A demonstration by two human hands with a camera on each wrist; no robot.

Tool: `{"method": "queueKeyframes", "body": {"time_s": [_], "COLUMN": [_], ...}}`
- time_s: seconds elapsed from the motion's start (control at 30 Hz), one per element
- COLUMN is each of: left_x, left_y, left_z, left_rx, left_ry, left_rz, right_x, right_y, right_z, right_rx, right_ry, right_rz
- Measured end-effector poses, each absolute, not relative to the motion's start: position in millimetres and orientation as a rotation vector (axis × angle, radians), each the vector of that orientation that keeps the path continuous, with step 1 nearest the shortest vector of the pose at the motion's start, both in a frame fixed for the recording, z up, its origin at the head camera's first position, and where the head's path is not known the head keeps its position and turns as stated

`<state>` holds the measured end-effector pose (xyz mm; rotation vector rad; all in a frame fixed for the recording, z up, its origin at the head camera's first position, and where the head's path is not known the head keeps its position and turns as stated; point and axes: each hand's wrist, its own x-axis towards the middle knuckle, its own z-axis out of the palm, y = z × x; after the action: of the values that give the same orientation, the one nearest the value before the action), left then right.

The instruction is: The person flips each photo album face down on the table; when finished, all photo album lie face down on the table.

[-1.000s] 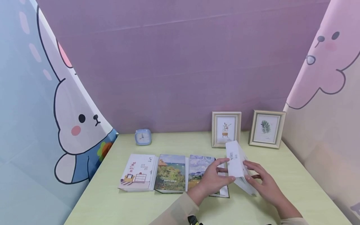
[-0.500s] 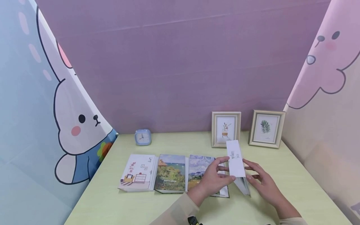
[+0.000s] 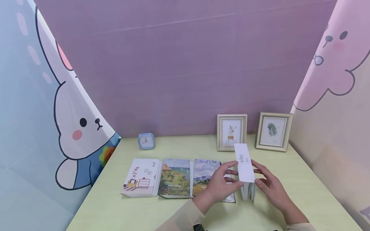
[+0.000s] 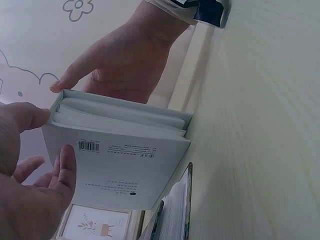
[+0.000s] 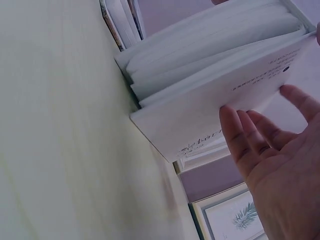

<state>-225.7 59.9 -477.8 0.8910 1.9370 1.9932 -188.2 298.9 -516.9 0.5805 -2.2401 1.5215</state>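
A white photo album (image 3: 245,163) stands on its page edges with the spine uppermost and dark lettering along it. My left hand (image 3: 218,184) holds it from the left, thumb at the spine's near end and fingers against the cover. From the other side my right hand (image 3: 273,189) grips it, its fingertips on the opposite cover (image 5: 200,110). The left wrist view shows a barcode and small print on the cover (image 4: 115,167) by my left fingers. Loose pages fan slightly between the covers, and the lower edges are right at the table.
Three albums lie in a row to the left: one with a room drawing (image 3: 141,178), one with a seaside garden painting (image 3: 174,176), one with a field painting (image 3: 203,173), partly hidden. Behind stand a blue clock (image 3: 146,141), a plant-pot picture frame (image 3: 220,131) and a leaf picture frame (image 3: 260,131).
The held album has turned from a tilt to upright, its lower edges swinging left and its spine coming to face up. Both hands stay on it, the left shifting slightly right.
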Motion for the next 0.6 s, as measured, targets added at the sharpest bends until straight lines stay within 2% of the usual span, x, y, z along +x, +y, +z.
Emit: {"method": "queueKeyframes", "body": {"time_s": [0.6], "left_x": [-225.2], "left_y": [60.7], "left_z": [-478.3], "left_rx": [0.992], "left_ry": [1.947], "left_rz": [1.985], "right_x": [-188.3], "right_y": [300.8], "right_z": [-514.0], "right_rx": [0.669], "right_ry": [-2.171], "right_rz": [1.592]}}
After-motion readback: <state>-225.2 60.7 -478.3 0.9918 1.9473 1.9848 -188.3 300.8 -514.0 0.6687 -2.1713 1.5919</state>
